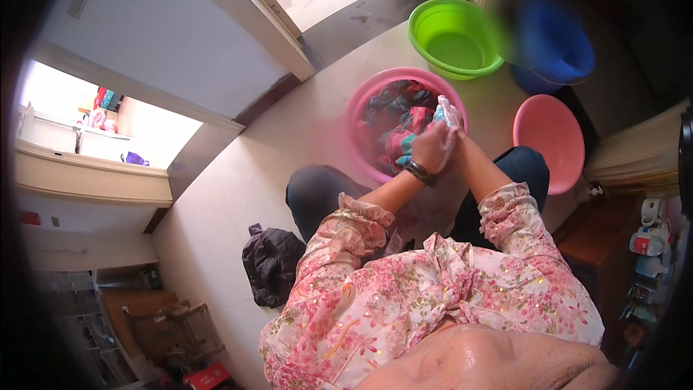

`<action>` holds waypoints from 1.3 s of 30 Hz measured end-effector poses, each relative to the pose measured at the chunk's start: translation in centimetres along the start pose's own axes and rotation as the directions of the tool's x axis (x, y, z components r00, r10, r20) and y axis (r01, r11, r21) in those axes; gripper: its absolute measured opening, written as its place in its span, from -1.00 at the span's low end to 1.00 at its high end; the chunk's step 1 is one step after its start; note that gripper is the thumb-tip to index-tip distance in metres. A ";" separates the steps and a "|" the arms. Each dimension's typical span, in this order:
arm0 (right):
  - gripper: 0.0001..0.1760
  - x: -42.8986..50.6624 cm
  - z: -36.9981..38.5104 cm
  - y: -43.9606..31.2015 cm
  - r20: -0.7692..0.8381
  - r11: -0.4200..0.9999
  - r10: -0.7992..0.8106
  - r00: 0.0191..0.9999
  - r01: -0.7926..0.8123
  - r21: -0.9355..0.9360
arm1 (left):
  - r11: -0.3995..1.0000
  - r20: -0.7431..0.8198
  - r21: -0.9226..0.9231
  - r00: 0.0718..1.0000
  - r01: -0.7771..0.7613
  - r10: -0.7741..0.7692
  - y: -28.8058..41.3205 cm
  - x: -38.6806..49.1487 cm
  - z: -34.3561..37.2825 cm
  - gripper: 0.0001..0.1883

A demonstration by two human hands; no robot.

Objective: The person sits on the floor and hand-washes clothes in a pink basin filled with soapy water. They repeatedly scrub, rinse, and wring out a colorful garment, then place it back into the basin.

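A round pink plastic basin [354, 146] stands on the floor in front of me, holding bunched wet-looking checked cloth [403, 114] in red, teal and dark tones. Over its right side my two hands meet. My left hand [427, 149], with a dark bracelet at the wrist, cannot be told from this view to be the nearer or farther grip on the cloth; my right hand [453, 118] is beside it. A white and light-blue piece of cloth [444, 108] sticks out at the fingers of my right hand. The fingers are partly hidden and blurred.
Beyond the basin stand a green plastic basin [455, 38] and a blue bucket [547, 81] with a wire handle. A salmon-pink basin [549, 143] leans at the right near a wooden cabinet. A dark bundled cloth or bag [270, 265] lies left of my legs. A door frame rises at the upper left.
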State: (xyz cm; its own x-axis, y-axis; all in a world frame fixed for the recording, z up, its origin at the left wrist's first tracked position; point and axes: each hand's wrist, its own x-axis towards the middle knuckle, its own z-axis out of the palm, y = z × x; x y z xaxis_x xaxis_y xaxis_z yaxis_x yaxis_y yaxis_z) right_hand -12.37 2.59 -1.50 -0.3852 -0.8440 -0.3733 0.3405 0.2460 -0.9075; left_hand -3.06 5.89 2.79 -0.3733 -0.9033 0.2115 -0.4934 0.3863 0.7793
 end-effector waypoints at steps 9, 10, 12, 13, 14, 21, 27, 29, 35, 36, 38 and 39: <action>-0.71 -3.4 2.3 -0.5 0.166 0.924 0.212 0.963 -0.253 0.288 | 0.999 -0.231 -0.047 0.972 0.024 -0.035 -4.7 3.0 -1.1 -0.71; -0.66 -3.2 2.1 -1.1 0.063 0.959 0.215 0.975 -0.223 0.177 | 0.999 -0.159 -0.047 0.987 0.022 -0.029 -4.1 2.2 -0.6 -0.74; -0.60 -2.5 1.4 -1.9 0.021 0.986 0.166 0.986 -0.167 0.024 | 0.999 -0.121 -0.043 0.992 0.017 -0.022 -2.6 0.5 0.3 -0.76; -0.60 -2.1 1.1 -2.0 0.018 0.987 0.161 0.987 -0.161 -0.026 | 0.999 -0.063 -0.041 0.998 -0.023 0.020 -2.0 -0.1 0.6 -0.76; -0.60 -1.7 0.9 -1.8 0.074 0.981 0.168 0.983 -0.174 0.088 | 0.999 -0.059 -0.023 0.998 -0.026 0.025 -1.7 -0.2 0.5 -0.75; -0.45 0.0 -0.4 3.8 0.295 0.992 -0.040 0.955 0.002 0.129 | 0.969 -0.226 -0.062 0.942 0.240 -0.248 -2.7 2.3 -1.4 -0.66; -0.50 2.4 -1.9 2.8 0.146 0.983 0.126 0.981 -0.143 0.117 | 0.992 0.089 0.055 0.990 -0.115 0.110 -1.0 -0.1 0.5 -0.77; -0.52 1.4 -1.0 2.8 0.174 0.968 0.143 0.974 -0.174 0.180 | 1.000 -0.097 -0.006 0.995 -0.006 0.005 -1.1 0.2 0.1 -0.77; -0.56 0.1 -0.1 3.3 0.228 0.949 0.133 0.965 -0.190 0.252 | 0.988 -0.216 -0.041 0.964 0.146 -0.152 -2.2 1.8 -0.7 -0.72; -0.56 0.6 -0.6 3.2 0.218 0.951 0.144 0.965 -0.196 0.238 | 0.995 -0.167 -0.036 0.981 0.092 -0.097 -1.7 1.0 -0.1 -0.73; -0.57 1.7 -1.5 3.1 0.206 0.957 0.150 0.967 -0.194 0.215 | 0.997 0.073 0.020 0.995 -0.069 0.068 -1.1 0.1 0.3 -0.77; -0.57 2.1 -1.7 3.2 0.205 0.958 0.151 0.967 -0.195 0.212 | 0.997 -0.046 -0.007 0.996 -0.072 0.071 -1.0 -0.1 0.3 -0.77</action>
State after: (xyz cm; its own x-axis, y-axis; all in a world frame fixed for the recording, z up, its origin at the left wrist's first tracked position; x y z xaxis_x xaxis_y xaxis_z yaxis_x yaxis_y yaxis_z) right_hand -13.56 2.48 -5.54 -0.1454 -0.8765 -0.4589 0.5827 0.2989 -0.7557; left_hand -2.80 5.62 1.84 -0.3707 -0.8811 0.2936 -0.4601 0.4489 0.7660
